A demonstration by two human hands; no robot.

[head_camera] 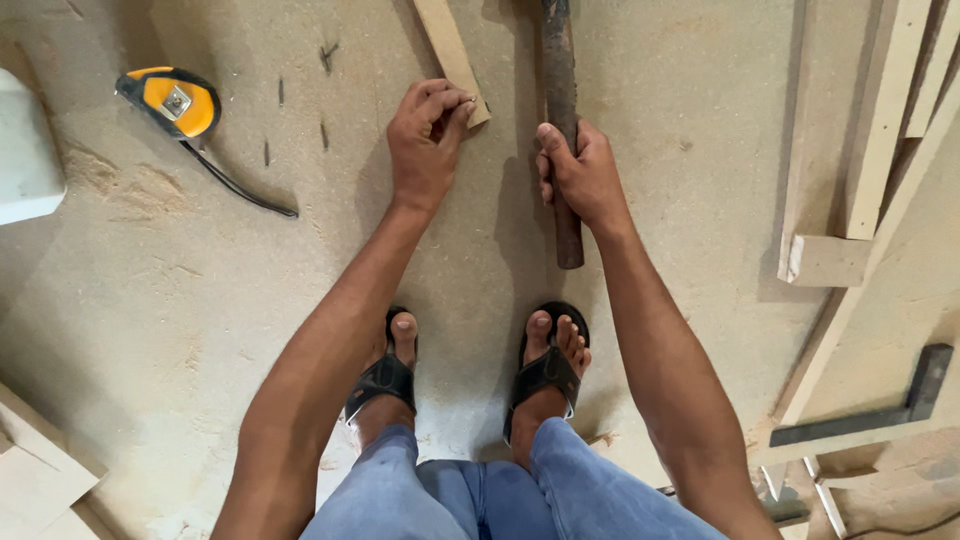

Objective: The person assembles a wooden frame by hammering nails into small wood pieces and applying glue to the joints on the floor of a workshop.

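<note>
Two hands meet over a narrow strip of wood (452, 55) that runs from the top centre of the frame down to the middle. The left hand (425, 140) pinches its near end, fingertips curled tight together as if steadying something small against the wood; what that is cannot be made out. Just right of it, the right hand (580, 175) is wrapped fully around a dark, rusty handle (562, 120) that reaches past the top edge, so its head is out of view. By the look of it, this is the positioning stage before a blow: the strip is pinned in place and the tool is gripped but low. A strike would need a lift of the right hand and clear fingers on the left. Further out, an orange tape measure (172, 102) lies upper left on the sawdust-covered floor (200, 280), sandalled feet stand lower centre, and timber frames with a steel square (880, 410) sit at the right.
</note>
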